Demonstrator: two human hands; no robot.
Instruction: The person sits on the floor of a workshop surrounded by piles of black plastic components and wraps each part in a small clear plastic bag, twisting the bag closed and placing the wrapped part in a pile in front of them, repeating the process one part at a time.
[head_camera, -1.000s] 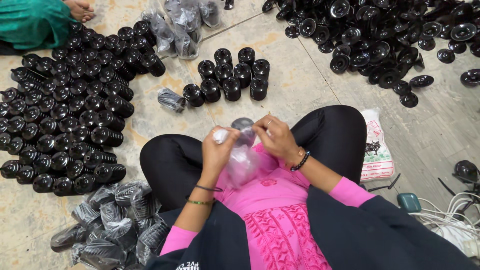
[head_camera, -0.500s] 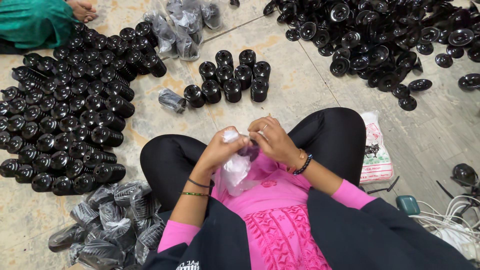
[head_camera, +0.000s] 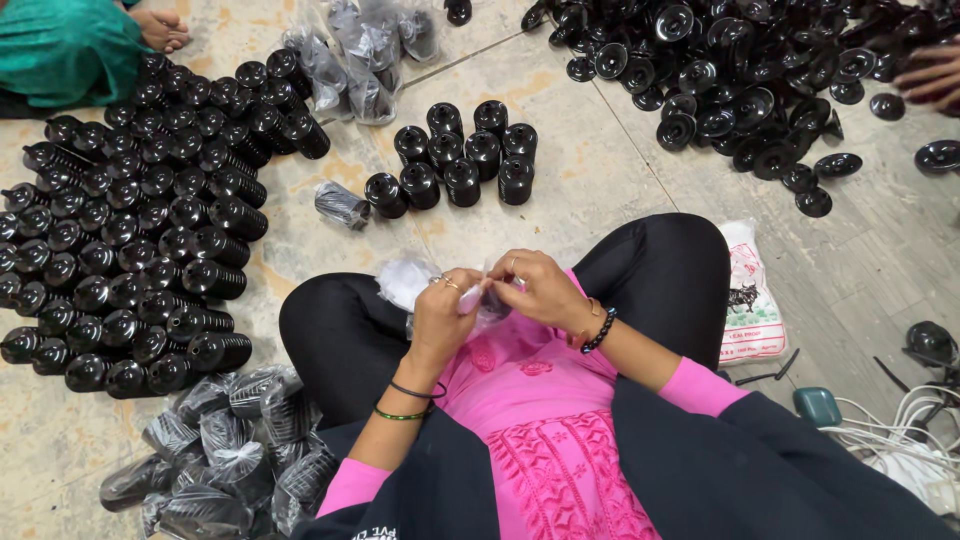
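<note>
My left hand (head_camera: 443, 312) and right hand (head_camera: 538, 290) pinch a clear plastic bag (head_camera: 408, 280) around a black part (head_camera: 492, 302), bagged parts (head_camera: 230, 455) left of my knee.

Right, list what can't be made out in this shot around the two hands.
- Head view: the small dark part between the left hand and the right hand is mostly covered by fingers and the crinkled clear plastic bag; its shape is unclear.
- Each hand's grip on that part cannot be told.
- The white printed sack is partly behind the knee.
</note>
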